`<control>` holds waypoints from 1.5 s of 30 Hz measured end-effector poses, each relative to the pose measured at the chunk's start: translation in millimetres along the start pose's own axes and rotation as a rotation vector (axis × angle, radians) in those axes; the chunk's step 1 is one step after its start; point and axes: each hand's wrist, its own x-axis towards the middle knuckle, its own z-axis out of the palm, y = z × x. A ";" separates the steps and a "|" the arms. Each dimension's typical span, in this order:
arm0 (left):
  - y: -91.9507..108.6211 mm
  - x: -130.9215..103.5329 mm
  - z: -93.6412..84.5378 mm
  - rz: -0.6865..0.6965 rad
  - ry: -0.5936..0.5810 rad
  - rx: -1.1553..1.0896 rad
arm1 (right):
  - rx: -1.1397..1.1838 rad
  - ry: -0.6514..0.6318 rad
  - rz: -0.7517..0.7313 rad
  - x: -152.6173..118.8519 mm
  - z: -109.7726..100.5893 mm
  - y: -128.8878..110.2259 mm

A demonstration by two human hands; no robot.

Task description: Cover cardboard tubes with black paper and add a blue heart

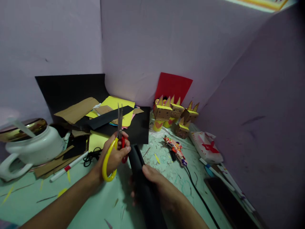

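Note:
My left hand [116, 154] is closed around a pair of scissors [119, 127] with one yellow and one red handle, its blades pointing up and slightly apart. Black paper curled into a long tube [140, 178] is gripped in my right hand [159, 184], thumb on top and fingers wrapped beneath. The tube's far end comes close to my left fingertips; whether they touch it I cannot tell. Behind the scissors lie a black strip [111, 117], yellow paper [130, 103] and brown card pieces [76, 109] on black sheets [140, 127].
Several small cardboard figures with pointed horns [162, 113] stand before a red sheet [173, 84]. A patterned glue gun [176, 149] trails a black cord. At left is a white pot [40, 146]; at right, a wrapped pack [206, 146] and a dark flat object [228, 203].

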 end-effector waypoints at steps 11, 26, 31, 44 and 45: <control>6.7 32.2 -37.6 0.077 0.415 0.407 | -0.196 0.201 0.023 -54.1 -30.5 -7.7; 10.3 38.2 -41.0 -0.219 0.241 1.187 | 0.170 0.307 -0.048 -34.3 -58.5 -19.0; 5.0 42.6 -29.0 -0.102 0.186 1.334 | 0.100 0.158 -0.126 -34.6 -53.5 -17.5; 0.9 15.8 13.6 -0.122 0.077 0.761 | 0.165 0.178 -0.134 -22.4 -26.6 -7.5; -1.4 6.9 22.2 -0.282 -0.085 0.498 | 0.139 0.164 -0.156 -22.5 -23.9 -8.3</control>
